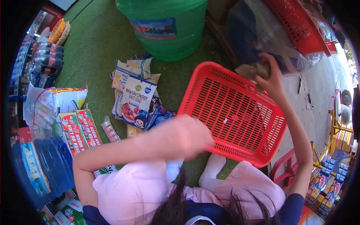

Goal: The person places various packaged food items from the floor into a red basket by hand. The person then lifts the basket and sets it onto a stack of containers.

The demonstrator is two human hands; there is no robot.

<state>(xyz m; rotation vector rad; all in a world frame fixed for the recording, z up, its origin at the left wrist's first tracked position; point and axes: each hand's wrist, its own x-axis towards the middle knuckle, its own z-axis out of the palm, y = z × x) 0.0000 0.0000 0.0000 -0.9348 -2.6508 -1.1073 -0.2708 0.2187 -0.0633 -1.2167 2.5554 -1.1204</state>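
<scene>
A red slotted plastic basket (232,112) lies on the green mat in front of me, with a small white bit and a reddish patch on its bottom. At its far right rim, my right hand (270,77) has its fingers closed around a crumpled grey-brown cloth (249,71). My left hand (189,137) is blurred by motion near the basket's left edge; its fingers cannot be made out. Just beyond that forearm, snack packets (137,99) lie in a loose pile, a white and blue one on top.
A large green tub (168,33) stands beyond the pile. Boxes (80,127), a white sack (69,99) and a blue water bottle (47,168) are at the left. Another red basket (300,26) rests at upper right by plastic-wrapped goods. A red stool (285,168) is at lower right.
</scene>
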